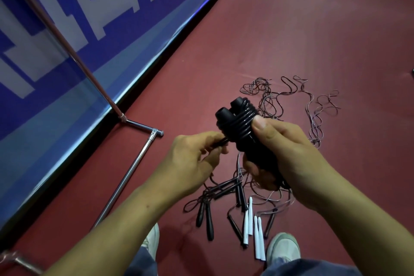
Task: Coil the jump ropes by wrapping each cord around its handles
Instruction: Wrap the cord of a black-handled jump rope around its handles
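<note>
My right hand point(284, 150) grips a black jump rope bundle point(239, 123): two black handles side by side with thick black cord wound tightly around them. The thumb presses on the coils near the top. My left hand point(197, 159) pinches the loose end of the black cord point(220, 141) just left of the bundle. On the red floor below lie several loose jump ropes: black handles point(206, 215) and white handles point(253, 226), with thin cords point(313, 105) tangled beyond my hands.
A blue and white banner point(67, 40) runs along the left. A metal stand with a slanted pole point(74, 56) and floor bar point(125, 177) sits in front of it. My two shoes point(283, 248) are at the bottom edge. Red floor point(313, 18) stretches to the right.
</note>
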### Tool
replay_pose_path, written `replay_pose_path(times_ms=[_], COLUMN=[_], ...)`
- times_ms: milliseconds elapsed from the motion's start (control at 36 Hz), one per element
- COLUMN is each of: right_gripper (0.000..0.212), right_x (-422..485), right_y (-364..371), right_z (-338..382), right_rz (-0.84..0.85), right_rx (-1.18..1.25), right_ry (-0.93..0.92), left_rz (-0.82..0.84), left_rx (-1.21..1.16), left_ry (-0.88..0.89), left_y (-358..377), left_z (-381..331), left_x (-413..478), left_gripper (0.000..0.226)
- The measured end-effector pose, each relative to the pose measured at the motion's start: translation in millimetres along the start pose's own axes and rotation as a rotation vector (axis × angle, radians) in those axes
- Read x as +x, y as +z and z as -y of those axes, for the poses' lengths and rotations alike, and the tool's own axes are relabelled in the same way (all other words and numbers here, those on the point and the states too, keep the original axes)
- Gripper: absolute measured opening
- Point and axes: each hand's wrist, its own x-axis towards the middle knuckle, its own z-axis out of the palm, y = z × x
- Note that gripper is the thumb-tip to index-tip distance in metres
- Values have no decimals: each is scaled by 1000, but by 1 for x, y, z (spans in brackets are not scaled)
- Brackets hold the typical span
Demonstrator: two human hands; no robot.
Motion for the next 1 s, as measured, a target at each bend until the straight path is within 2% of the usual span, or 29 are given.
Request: replay_pose_path(times_ms=[111,278,389,472,528,583,694,778,889,1000], right_gripper=[40,39,32,31,32,31,32,35,33,32], right_x=[2,5,10,9,8,8,7,6,4,5], right_y=[0,-1,-6,-7,-7,-7,-9,-10,-5,1], right_z=[7,4,-9,-12,-12,-11,-12,-12,-13,-12], right_rz=[-59,-161,-258,-271,-259,-253,-244,-216,-188,-193], right_rx=[-58,-196,-343,-288,-256,-220,-166,-78,20,33], right_ry=[-13,-6,32,87,101,105,110,118,86,43], left_rz=[55,157,273,254,248,225,185,136,117,76], left_rx=[-141,-158,-165,-338,-528,-596,-579,-447,-299,-200], left_ry=[-171,-328,-364,-383,-447,-507,-498,-443,-339,-321], left_y=[4,9,-3,-14,-16,-16,-15,-13,-5,0], left_z=[4,7,3,-11,-21,-29,-39,-46,-59,-65], left_x=[0,0,1,3,3,3,1,-6,-13,-18], left_gripper=[28,44,42,31,26,25,21,38,21,30])
